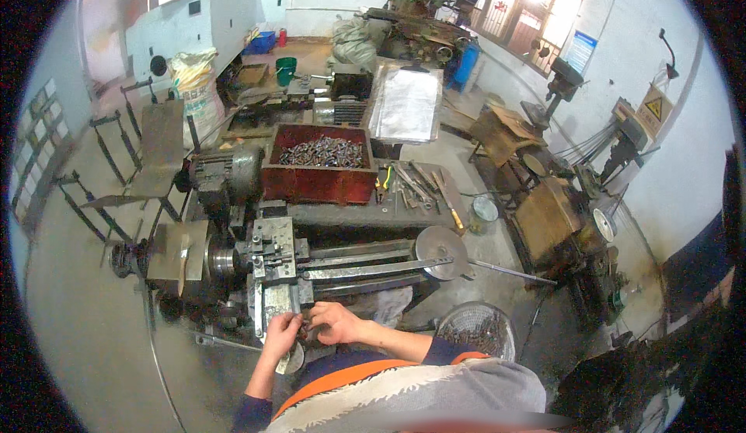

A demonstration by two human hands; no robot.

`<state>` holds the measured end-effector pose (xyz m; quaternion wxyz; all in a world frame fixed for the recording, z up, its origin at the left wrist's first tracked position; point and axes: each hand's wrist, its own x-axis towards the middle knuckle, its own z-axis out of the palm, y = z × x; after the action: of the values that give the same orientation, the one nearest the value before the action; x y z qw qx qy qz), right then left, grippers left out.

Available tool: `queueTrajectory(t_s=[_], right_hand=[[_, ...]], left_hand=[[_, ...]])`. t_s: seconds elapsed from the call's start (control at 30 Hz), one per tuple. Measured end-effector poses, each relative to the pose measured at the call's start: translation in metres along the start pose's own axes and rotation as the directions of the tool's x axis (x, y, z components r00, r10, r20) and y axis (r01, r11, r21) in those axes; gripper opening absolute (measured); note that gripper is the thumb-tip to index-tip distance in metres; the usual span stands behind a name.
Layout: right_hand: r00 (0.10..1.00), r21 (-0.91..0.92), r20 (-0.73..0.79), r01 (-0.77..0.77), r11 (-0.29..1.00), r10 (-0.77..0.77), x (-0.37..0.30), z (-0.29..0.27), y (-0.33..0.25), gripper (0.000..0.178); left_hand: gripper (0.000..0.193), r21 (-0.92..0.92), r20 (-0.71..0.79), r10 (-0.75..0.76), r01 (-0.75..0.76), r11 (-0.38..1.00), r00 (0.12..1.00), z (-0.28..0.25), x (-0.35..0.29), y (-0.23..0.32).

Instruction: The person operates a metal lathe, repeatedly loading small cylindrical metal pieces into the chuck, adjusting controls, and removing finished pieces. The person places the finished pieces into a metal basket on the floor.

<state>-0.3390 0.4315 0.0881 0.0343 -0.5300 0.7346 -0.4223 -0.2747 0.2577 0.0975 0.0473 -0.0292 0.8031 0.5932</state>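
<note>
Both hands are close together at the near end of a small metal lathe [273, 250], just in front of its slide. My left hand [281, 333] is closed, thumb and fingers pinched together beside the metal plate at the slide's front. What it grips is too small to make out. My right hand [336, 324] reaches in from the right with bent, closed fingers next to the left one. Anything between its fingertips is hidden. Below my left hand shows a round metal disc [291, 359], partly covered by it. The lathe's chuck [224, 262] sits to the left.
Behind the lathe stands a red box [318, 184] full of small metal parts. Pliers, wrenches and a file [449, 200] lie to its right. A brush [183, 266] rests on the headstock. At lower right is a mesh basket [509, 336] of metal parts. Long bars extend right toward a round plate [441, 250].
</note>
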Motion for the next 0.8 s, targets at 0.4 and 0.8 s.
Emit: queueTrajectory(t_s=[0.4, 0.8], right_hand=[[0.949, 0.105, 0.313, -0.001, 0.994, -0.032, 0.063, 0.032, 0.000, 0.018], [0.946, -0.664, 0.268, 0.044, 0.747, 0.182, 0.208, 0.031, 0.056, 0.024]], left_hand=[[0.029, 0.248, -0.255, 0.047, 0.019, 0.968, 0.966, -0.044, -0.036, -0.034], [0.028, 0.382, -0.825, -0.104, 0.684, 0.621, 0.555, -0.222, -0.198, -0.096]])
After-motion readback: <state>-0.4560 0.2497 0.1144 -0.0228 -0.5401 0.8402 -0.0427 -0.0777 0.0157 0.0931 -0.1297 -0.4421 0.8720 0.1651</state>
